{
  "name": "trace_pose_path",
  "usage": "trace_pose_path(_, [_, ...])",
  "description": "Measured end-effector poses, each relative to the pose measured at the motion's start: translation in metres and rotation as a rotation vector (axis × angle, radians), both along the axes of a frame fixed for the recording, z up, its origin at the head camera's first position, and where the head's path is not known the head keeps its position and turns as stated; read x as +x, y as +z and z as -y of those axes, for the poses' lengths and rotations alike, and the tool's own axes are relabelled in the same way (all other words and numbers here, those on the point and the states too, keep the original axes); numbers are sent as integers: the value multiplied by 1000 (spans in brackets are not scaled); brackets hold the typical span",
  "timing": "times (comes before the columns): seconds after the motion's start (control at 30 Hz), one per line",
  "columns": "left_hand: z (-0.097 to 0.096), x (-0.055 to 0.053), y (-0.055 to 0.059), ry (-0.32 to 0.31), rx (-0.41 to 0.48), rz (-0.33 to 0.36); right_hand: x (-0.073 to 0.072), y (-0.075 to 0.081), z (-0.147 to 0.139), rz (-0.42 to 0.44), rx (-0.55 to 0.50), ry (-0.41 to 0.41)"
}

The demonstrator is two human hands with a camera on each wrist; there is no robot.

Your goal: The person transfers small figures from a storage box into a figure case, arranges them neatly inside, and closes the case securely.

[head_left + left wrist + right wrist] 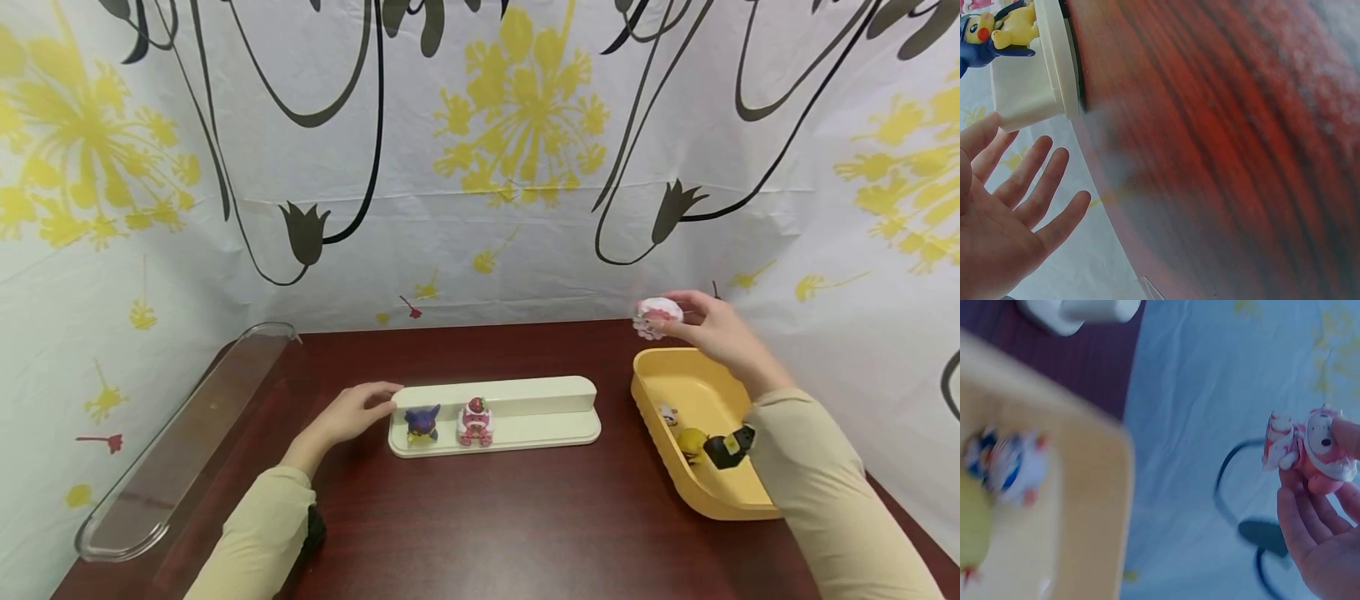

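My right hand [720,337] holds a small pink-and-white figurine [656,317] between thumb and fingers, above the far end of a yellow bin [693,379]. In the right wrist view the figurine [1325,447] shows a white hood and a dark eye. My left hand [351,414] is at the left end of a cream stepped display stand [547,427]; its spread fingers [1047,181] show in the left wrist view, thumb and forefinger right at the corner. On the stand's lower step are a purple-and-yellow figurine [422,423] and a pink one with a strawberry hat [476,427].
Several figurines lie in the bin, among them a yellow one [692,442], a black one [726,450] and a small white one [668,413]. A long clear plastic cover [187,433] lies along the table's left side. Patterned cloth [525,250] hangs behind the table.
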State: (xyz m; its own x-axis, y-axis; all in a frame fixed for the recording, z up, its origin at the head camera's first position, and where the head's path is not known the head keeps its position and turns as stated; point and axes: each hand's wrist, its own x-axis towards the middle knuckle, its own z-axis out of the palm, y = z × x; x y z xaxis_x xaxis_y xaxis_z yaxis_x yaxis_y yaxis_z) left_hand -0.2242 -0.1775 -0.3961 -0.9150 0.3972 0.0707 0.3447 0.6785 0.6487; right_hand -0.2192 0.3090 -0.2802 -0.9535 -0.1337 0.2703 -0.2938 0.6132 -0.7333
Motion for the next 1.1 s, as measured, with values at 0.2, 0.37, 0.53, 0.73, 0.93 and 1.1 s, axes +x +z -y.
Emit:
trace_pose_path(0.2, [0, 0, 1, -1, -1, -4, 1, 11, 39, 35, -42, 145])
trace_pose_path(0.37, [0, 0, 1, 4, 0, 8, 1, 10, 63, 71, -46, 267])
trace_pose_path(0.53, [0, 0, 2, 7, -5, 10, -1, 1, 84, 122, -35, 343])
trace_pose_path(0.73, [-1, 2, 2, 9, -2, 3, -2, -13, 102, 151, 4, 361])
trace_pose_path(0.93, [-1, 2, 3, 2, -1, 0, -1, -32, 115, 143, -39, 430])
trace_pose_path(1.1, [-1, 1, 2, -3, 2, -7, 1, -46, 124, 160, -55, 448])
